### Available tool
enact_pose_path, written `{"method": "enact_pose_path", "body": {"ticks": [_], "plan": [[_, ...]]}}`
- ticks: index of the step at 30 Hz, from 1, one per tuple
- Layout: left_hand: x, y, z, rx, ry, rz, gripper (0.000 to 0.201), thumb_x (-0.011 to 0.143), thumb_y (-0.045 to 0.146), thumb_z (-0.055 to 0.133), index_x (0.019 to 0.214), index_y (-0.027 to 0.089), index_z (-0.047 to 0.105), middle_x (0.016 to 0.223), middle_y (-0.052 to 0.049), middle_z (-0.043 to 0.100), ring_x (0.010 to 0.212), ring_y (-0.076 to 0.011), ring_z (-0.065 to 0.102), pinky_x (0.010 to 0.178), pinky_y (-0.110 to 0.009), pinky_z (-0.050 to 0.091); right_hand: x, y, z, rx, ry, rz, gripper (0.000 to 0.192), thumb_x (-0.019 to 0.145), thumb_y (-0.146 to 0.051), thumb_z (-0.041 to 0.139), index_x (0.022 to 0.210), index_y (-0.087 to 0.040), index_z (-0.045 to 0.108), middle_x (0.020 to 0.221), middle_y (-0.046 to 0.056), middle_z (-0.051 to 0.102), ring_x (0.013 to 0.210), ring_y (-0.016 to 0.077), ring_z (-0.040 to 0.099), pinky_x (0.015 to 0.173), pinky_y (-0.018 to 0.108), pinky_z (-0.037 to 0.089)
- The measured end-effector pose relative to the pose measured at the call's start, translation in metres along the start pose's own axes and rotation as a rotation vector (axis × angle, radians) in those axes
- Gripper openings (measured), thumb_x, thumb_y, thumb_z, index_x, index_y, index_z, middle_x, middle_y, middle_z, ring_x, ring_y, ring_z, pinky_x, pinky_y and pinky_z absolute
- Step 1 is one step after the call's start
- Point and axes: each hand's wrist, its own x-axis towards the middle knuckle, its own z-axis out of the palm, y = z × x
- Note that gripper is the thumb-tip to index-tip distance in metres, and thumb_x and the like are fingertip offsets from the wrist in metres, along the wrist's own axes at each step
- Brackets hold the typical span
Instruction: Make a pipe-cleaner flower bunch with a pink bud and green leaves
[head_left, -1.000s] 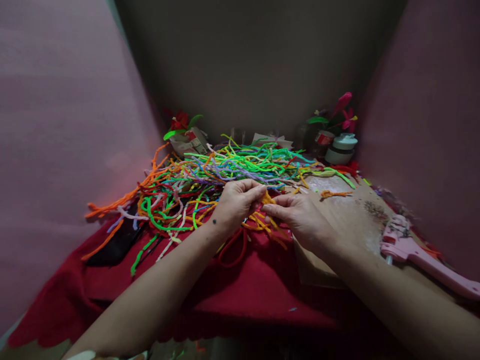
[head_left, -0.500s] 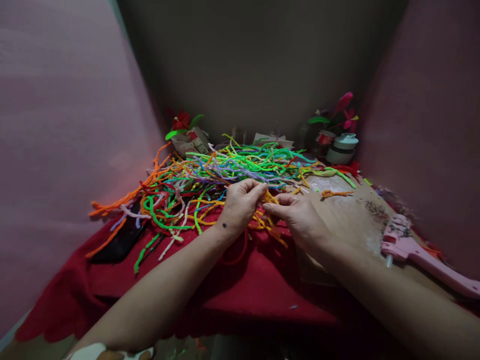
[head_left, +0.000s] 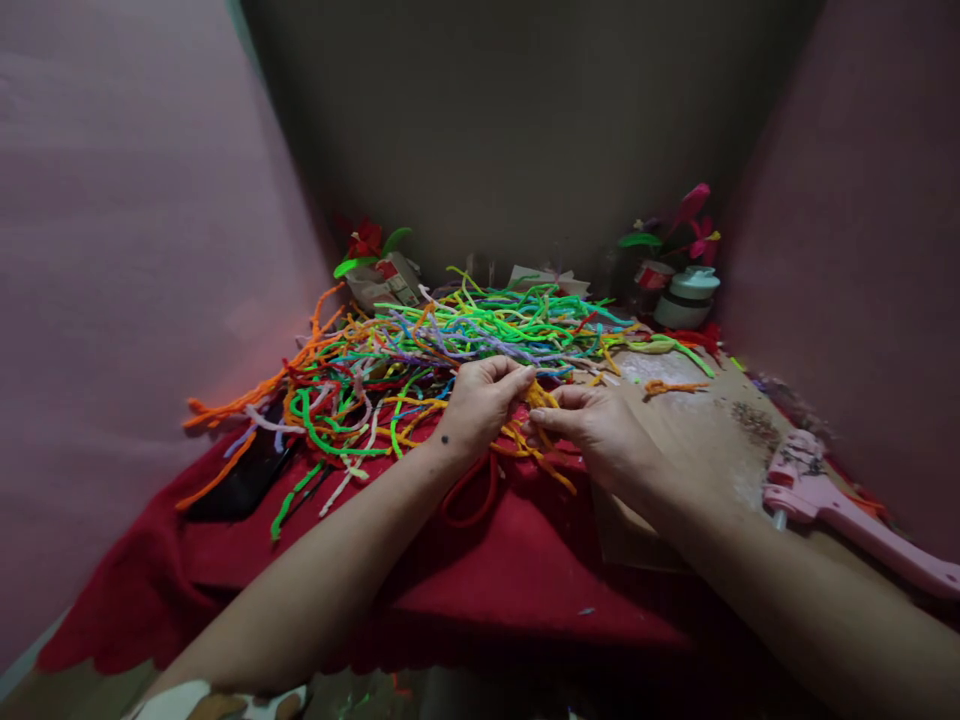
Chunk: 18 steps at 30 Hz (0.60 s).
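Note:
My left hand (head_left: 487, 402) is closed, thumb against curled forefinger, on orange-yellow pipe cleaners (head_left: 541, 397). Close beside it on the right, my right hand (head_left: 592, 432) pinches the same fuzzy stems between thumb and fingertips. Several ends of the bundle hang down below the fingers. How the stems are joined between the two hands is too small to make out. A large tangled heap of pipe cleaners (head_left: 487, 325) in green, purple, orange, red and other colours lies just beyond my hands. Under my left wrist, a dark red loop (head_left: 472, 510) rests on the red cloth (head_left: 525, 580).
At right, a pink glue gun (head_left: 832, 510) lies on a cardboard sheet (head_left: 667, 450), with a short orange twisted piece (head_left: 675, 387) farther back. A dark flat phone-like object (head_left: 240, 485) is at left. A lidded jar (head_left: 686, 297) and fuzzy flowers (head_left: 701, 225) stand behind.
Both hands stay close together on the orange-yellow stems, with only a slight shift of the right fingers. The whole view has moved a little.

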Motion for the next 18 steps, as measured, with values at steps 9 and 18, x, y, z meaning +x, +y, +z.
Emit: {"method": "enact_pose_path", "body": {"ticks": [9,18], "plan": [[0.0012,0.0041,-0.0066,0.098,-0.079,0.029,0.023,0.072,0.032,0.059,0.061,0.013,0.057,0.047,0.003,0.051,0.04,-0.0062,0.043,0.04,-0.019,0.03,0.0094,0.0008,-0.0098,0.119,-0.184,0.021,0.012,0.069,-0.027,0.066,0.067,-0.016,0.067,0.06,0.003,0.066,0.053,0.0147,0.061,0.06,0.03,0.05],[0.0008,-0.0005,-0.0002,0.175,-0.032,0.126,0.017,0.072,0.028,0.06,0.065,0.013,0.06,0.056,0.003,0.055,0.049,-0.0068,0.046,0.048,-0.019,0.036,0.0069,-0.0067,-0.0092,0.12,-0.2,0.204,0.011,0.065,-0.019,0.069,0.063,-0.014,0.058,0.059,0.007,0.067,0.047,0.0189,0.064,0.046,0.031,0.052]]}}
